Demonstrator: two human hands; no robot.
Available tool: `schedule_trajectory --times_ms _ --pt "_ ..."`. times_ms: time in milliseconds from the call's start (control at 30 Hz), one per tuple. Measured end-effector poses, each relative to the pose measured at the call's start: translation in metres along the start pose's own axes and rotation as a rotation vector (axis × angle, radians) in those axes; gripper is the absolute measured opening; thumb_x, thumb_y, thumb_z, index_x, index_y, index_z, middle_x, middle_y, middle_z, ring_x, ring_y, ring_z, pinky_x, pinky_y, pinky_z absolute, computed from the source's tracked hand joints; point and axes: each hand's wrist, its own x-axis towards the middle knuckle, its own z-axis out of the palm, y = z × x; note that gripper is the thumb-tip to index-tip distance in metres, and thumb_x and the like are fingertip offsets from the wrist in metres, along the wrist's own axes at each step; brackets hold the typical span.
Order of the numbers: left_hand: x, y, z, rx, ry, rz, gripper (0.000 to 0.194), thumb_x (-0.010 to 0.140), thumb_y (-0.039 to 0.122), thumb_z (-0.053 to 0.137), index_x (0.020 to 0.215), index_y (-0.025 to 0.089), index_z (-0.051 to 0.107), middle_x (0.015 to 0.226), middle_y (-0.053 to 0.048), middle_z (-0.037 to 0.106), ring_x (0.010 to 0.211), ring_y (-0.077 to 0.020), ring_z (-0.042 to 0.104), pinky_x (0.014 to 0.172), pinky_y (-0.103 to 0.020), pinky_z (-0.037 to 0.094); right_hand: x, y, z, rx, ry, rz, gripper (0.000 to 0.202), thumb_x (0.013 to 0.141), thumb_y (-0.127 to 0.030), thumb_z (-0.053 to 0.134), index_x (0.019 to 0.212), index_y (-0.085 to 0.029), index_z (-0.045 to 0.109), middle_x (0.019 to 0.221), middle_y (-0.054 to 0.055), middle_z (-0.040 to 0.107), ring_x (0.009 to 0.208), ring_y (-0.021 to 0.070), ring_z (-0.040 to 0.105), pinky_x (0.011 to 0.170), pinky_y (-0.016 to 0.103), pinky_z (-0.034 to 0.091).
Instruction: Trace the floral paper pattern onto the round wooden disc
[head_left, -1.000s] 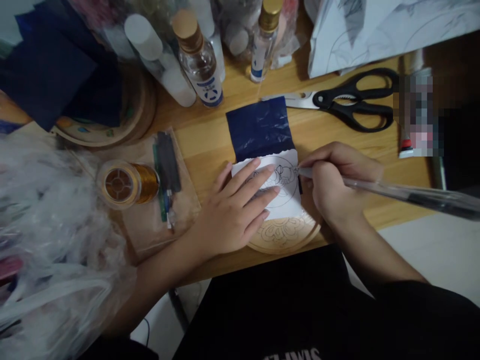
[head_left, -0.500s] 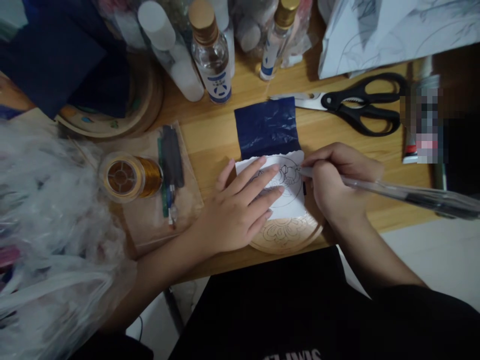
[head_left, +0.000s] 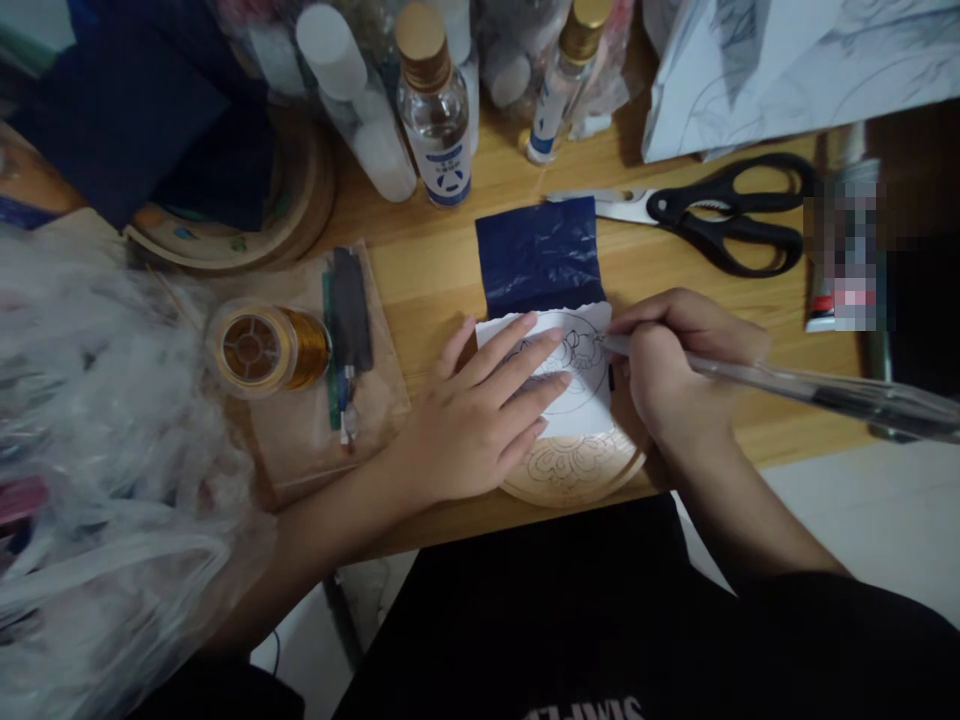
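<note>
Clear-barrelled pen — dark refill inside

The drawing is partly hidden, the pen cut off at the right edge.

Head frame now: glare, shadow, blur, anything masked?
Head view: dim, uneven light; small glints on the dark blue sheet; shadow beside the right hand. Head view, right: a pixelated patch covers much of the tube. Head view, centre: lines on the white paper slightly soft.
</note>
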Motion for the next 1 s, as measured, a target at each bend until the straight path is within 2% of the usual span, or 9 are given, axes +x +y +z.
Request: schedule_trajectory --times_ms 233,500,800,1000 --pt "0.0000 -0.0003 0.0002 0.004 0.009 0.001 0.030 0.097 0.028 0.052 0.126 0.022 0.060 0.149 -0.007 0.052 0.144 -0.0262 0.039 0.122 -0.051 0.016 -0.0051 0.0055 -0.0002 0.083 0.049 0.066 0.025 0.073 -0.009 0.049 0.063 -0.025 0.066 0.054 -0.004 0.060 0.047 0.0119 0.054 0.047 0.027 0.041" --pt "-0.0002 -0.0009 0.0004 0.006 0.004 0.009 0.031 0.098 0.028 0.051 0.127 0.021 0.060 0.150 -0.008 0.051 0.145 -0.0269 0.038 0.122 -0.052 0.017 -0.0024 0.0032 0.0005 0.046 0.043 0.031 0.024 0.071 -0.009 0.049 0.062 -0.020 0.068 0.053 -0.005 0.061 0.047 0.0093 0.052 0.048 0.024 0.040" --pt "0.0000 -0.0010 0.0011 0.010 0.008 0.004 0.031 0.097 0.028 0.051 0.126 0.022 0.061 0.150 -0.007 0.051 0.145 -0.0259 0.038 0.123 -0.051 0.016 -0.0028 0.0030 -0.0004 0.073 0.032 0.057 0.025 0.071 -0.009 0.049 0.063 -0.023 0.067 0.054 -0.005 0.060 0.047 0.0101 0.053 0.049 0.025 0.041" --pt "0.0002 -0.0009 0.0002 0.009 -0.001 0.000 0.031 0.098 0.029 0.051 0.126 0.023 0.061 0.151 -0.007 0.050 0.145 -0.0258 0.038 0.123 -0.052 0.017 -0.0018 0.0011 0.0002 0.031 0.052 -0.001 0.023 0.068 -0.007 0.050 0.061 -0.020 0.067 0.052 -0.005 0.060 0.047 0.0092 0.052 0.047 0.024 0.039"
